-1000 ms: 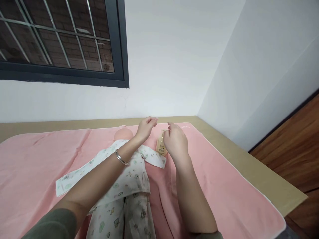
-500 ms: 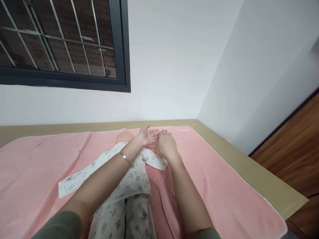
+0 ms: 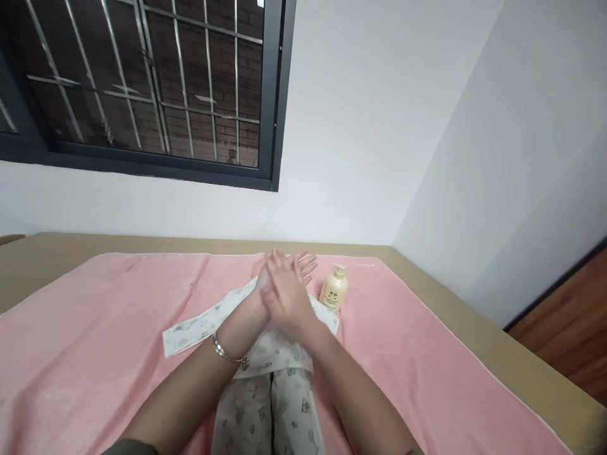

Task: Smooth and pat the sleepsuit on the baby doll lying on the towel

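Note:
My left hand (image 3: 303, 260), with a silver bracelet (image 3: 227, 354) on its wrist, is turned palm up with its fingers stretched out to the right. Across its palm lies my right hand (image 3: 284, 291), fingers straight and pointing up and left. The palms touch, and neither hand holds an object that shows. Below them a doll lies in a white printed top (image 3: 203, 323) and matching trousers (image 3: 251, 411); its head (image 3: 257, 265) is mostly hidden behind my hands. Just right of the hands stands a cream pump bottle (image 3: 334, 291), by the end of the doll's sleeve.
A pink blanket (image 3: 403, 366) covers most of the wooden table (image 3: 441, 322) under the doll. Behind the table is a white wall (image 3: 351, 177) with a dark-framed barred window (image 3: 272, 126) at the left. Brown wood panelling (image 3: 569, 341) stands at the right.
My right hand has come away from the bottle and moved left onto my left palm. The bottle now shows fully. The view has shifted, so the scene sits farther right.

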`<action>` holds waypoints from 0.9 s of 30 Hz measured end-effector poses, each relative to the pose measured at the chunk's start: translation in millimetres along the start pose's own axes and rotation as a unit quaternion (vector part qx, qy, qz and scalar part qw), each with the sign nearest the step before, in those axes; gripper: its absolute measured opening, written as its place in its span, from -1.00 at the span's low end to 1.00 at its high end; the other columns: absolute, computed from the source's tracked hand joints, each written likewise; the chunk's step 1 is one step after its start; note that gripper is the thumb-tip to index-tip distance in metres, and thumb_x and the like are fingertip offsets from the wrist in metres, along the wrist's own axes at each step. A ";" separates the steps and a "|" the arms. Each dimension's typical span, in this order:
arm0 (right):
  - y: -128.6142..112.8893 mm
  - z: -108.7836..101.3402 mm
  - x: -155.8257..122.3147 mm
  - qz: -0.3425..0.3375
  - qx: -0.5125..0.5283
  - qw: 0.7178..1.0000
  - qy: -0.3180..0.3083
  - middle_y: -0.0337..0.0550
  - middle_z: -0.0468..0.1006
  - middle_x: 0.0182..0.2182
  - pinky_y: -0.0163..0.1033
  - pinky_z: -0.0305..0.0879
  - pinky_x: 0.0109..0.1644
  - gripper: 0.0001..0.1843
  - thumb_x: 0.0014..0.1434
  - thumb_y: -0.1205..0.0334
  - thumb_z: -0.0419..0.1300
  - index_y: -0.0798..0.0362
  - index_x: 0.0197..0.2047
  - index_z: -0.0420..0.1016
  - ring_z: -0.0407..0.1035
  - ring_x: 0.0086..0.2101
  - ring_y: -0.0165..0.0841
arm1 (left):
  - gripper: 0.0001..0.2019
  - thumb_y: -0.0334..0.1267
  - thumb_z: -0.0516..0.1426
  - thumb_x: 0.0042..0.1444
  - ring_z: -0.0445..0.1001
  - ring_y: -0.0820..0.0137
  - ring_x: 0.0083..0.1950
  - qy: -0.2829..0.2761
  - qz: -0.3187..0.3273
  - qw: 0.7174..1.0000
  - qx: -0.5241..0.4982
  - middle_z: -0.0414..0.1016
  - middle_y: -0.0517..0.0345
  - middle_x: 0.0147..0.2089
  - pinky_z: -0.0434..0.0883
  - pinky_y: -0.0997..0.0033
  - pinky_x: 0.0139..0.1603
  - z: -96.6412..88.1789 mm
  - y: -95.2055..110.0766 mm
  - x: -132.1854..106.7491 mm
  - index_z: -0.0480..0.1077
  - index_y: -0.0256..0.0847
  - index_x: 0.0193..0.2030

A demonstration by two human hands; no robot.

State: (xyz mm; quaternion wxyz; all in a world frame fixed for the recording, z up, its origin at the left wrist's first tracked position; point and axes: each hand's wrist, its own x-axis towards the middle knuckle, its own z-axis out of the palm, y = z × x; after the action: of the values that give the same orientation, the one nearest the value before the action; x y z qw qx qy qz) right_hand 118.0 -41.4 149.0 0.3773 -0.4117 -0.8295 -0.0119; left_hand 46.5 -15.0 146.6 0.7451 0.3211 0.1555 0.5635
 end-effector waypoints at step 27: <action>31.9 77.8 -10.7 0.128 -0.128 0.970 -0.164 0.11 0.37 0.19 -0.08 0.00 0.31 -0.57 0.35 0.29 -0.08 0.16 0.21 0.33 0.17 0.22 -0.25 | -0.75 -0.11 0.00 0.27 0.32 0.19 0.24 0.218 0.190 0.870 0.399 0.45 0.00 0.11 0.13 0.15 0.34 -122.2 -23.7 3.5 0.38 -0.11 -0.02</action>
State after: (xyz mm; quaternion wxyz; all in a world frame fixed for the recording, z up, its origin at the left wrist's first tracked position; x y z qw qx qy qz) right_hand 96.1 -1.8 77.3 0.1787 -0.5557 -0.8119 -0.0022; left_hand -7.3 21.6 40.4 0.3791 0.4838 0.4613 0.6398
